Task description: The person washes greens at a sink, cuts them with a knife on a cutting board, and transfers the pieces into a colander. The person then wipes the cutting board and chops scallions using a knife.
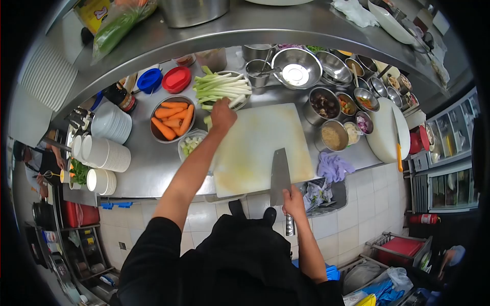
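My left hand (223, 116) is at the near edge of a plate heaped with pale green-and-white stalks (219, 87). Its fingers are curled down onto the stalks and partly hidden. Closed around a handle, my right hand (293, 201) holds a cleaver (279, 176), its broad blade over the front edge of a white cutting board (255, 137). The board is bare, with yellowish stains. A container of cut pale green pieces (191, 144) stands left of the board. Beside it, a metal bowl holds whole peeled carrots (173, 120).
Stacked white bowls (109, 153) line the left. Metal bowls (297, 69) and ingredient pots (322, 104) crowd the back right. A round white board (385, 130) carries an orange-handled knife (398, 148). A purple cloth (334, 167) lies above a bin (332, 196). A steel shelf (255, 33) overhangs the back.
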`<move>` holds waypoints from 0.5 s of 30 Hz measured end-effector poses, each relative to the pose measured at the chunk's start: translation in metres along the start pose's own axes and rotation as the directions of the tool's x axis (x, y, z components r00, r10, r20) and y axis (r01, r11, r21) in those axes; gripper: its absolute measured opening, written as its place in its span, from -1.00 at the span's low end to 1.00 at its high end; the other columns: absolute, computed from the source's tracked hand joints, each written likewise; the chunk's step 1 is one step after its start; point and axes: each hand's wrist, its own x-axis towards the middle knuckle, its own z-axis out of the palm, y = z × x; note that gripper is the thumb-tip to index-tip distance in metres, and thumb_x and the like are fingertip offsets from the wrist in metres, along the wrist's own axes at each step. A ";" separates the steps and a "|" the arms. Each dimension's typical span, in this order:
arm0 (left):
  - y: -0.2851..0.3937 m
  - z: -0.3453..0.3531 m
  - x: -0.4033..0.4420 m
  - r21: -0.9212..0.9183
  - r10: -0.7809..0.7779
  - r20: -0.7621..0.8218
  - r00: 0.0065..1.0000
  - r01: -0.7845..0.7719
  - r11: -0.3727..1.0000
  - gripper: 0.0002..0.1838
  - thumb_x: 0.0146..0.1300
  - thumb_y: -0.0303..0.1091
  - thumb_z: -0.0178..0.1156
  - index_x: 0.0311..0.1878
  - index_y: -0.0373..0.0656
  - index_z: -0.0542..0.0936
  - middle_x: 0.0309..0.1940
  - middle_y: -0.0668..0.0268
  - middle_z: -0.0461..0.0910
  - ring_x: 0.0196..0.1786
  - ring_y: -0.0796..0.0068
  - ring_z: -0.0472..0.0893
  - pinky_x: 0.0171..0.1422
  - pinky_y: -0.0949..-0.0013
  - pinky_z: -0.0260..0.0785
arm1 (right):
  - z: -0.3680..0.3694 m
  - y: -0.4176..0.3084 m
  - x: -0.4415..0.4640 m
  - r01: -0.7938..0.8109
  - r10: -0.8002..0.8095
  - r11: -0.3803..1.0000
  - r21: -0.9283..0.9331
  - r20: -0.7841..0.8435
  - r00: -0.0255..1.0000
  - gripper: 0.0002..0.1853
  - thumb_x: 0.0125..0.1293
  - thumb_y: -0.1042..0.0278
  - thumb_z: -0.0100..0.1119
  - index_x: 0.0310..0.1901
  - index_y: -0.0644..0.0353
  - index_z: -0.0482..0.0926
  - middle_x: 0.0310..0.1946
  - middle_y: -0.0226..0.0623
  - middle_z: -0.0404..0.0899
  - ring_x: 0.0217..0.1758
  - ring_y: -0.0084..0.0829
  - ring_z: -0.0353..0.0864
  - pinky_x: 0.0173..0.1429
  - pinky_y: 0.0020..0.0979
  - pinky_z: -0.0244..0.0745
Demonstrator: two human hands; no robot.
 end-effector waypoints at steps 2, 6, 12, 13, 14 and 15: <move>-0.013 0.002 0.037 0.137 0.216 0.027 0.976 -0.217 0.966 -0.73 -0.08 -0.54 0.18 -0.22 -0.13 0.59 -0.23 0.09 0.51 -0.07 0.03 0.51 -0.04 0.11 0.41 | 0.000 0.005 0.004 -0.005 0.005 1.000 0.030 -0.001 1.000 -0.82 0.43 0.35 -0.06 -0.07 0.27 0.38 -0.73 -0.35 0.32 -0.84 -0.50 0.34 -0.77 -0.38 0.23; -0.024 0.015 0.085 0.418 0.401 0.242 0.884 -0.468 0.779 -0.77 -0.02 -0.47 0.20 -0.21 -0.12 0.60 -0.17 0.15 0.49 -0.03 0.13 0.50 -0.02 0.15 0.42 | -0.001 0.010 0.013 -0.020 0.021 0.999 0.050 -0.015 1.000 -0.82 0.43 0.35 -0.06 -0.03 0.24 0.37 -0.72 -0.36 0.31 -0.85 -0.50 0.33 -0.78 -0.39 0.22; -0.033 0.041 0.091 0.512 0.353 0.315 0.881 -0.471 0.719 -0.80 0.11 -0.40 0.14 -0.16 -0.07 0.59 -0.13 0.17 0.49 -0.01 0.20 0.51 0.01 0.18 0.40 | -0.002 0.019 0.013 -0.016 0.018 0.997 0.071 -0.032 0.999 -0.78 0.41 0.33 -0.04 0.00 0.24 0.39 -0.74 -0.27 0.38 -0.83 -0.46 0.39 -0.75 -0.37 0.30; -0.031 0.041 0.090 0.525 0.338 0.314 0.887 -0.459 0.717 -0.79 0.10 -0.40 0.15 -0.15 -0.07 0.58 -0.13 0.18 0.50 0.00 0.21 0.51 0.01 0.19 0.40 | -0.002 0.018 0.013 -0.016 0.017 0.998 0.062 -0.029 0.999 -0.77 0.41 0.32 -0.03 -0.01 0.24 0.40 -0.75 -0.23 0.42 -0.82 -0.44 0.42 -0.74 -0.35 0.34; -0.031 0.040 0.089 0.539 0.322 0.310 0.894 -0.445 0.715 -0.77 0.09 -0.41 0.16 -0.14 -0.06 0.58 -0.12 0.18 0.50 0.00 0.21 0.51 0.01 0.19 0.40 | -0.003 0.016 0.012 -0.024 0.025 0.998 0.057 -0.026 0.999 -0.77 0.41 0.32 -0.04 -0.01 0.24 0.40 -0.75 -0.24 0.42 -0.82 -0.44 0.42 -0.74 -0.35 0.34; -0.029 0.040 0.089 0.553 0.308 0.305 0.901 -0.431 0.713 -0.76 0.08 -0.41 0.17 -0.13 -0.06 0.57 -0.12 0.19 0.50 0.01 0.22 0.51 0.02 0.19 0.39 | -0.003 0.014 0.011 -0.030 0.031 0.998 0.052 -0.025 0.999 -0.77 0.41 0.31 -0.04 0.00 0.24 0.40 -0.75 -0.24 0.42 -0.82 -0.45 0.42 -0.74 -0.35 0.35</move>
